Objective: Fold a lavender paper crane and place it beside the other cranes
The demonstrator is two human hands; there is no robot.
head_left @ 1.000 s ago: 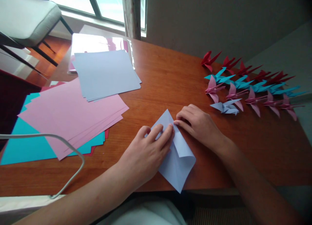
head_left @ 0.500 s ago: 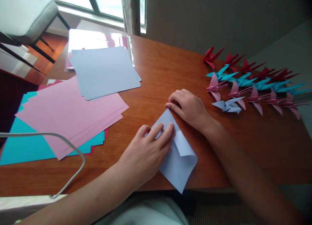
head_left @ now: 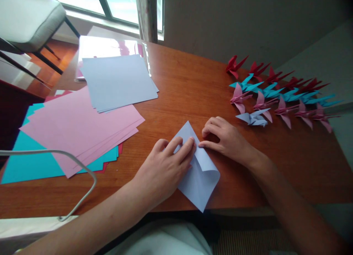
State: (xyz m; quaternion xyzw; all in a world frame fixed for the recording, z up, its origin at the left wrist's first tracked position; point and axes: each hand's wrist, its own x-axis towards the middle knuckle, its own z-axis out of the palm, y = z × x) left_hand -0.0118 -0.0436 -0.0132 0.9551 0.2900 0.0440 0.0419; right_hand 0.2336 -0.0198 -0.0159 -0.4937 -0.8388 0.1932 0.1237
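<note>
A pale blue sheet of origami paper (head_left: 194, 188) lies turned cornerwise near the table's front edge. Its right side is folded inward, with the lower part of the flap curling up. My left hand (head_left: 168, 166) holds the paper down, fingers bent and fingertips pressed on the flap's inner edge; its thumb is mostly hidden. To the right is my right hand (head_left: 227, 139), thumb apart from its curled fingers. The thumb tip is at the folded edge; whether it touches is hard to tell. Nothing shows between its fingers.
Pale blue sheets (head_left: 120, 82), pink sheets (head_left: 82, 130) and turquoise sheets (head_left: 30, 163) lie stacked at the left. Rows of folded cranes stand at the right, a pale blue crane (head_left: 253, 118) nearest. A grey cable (head_left: 82, 165) loops over the left front edge.
My right hand has moved from the paper's top corner down along its right edge, and its thumb has spread from the fingers. My left hand stays pressed on the fold. The view has shifted slightly.
</note>
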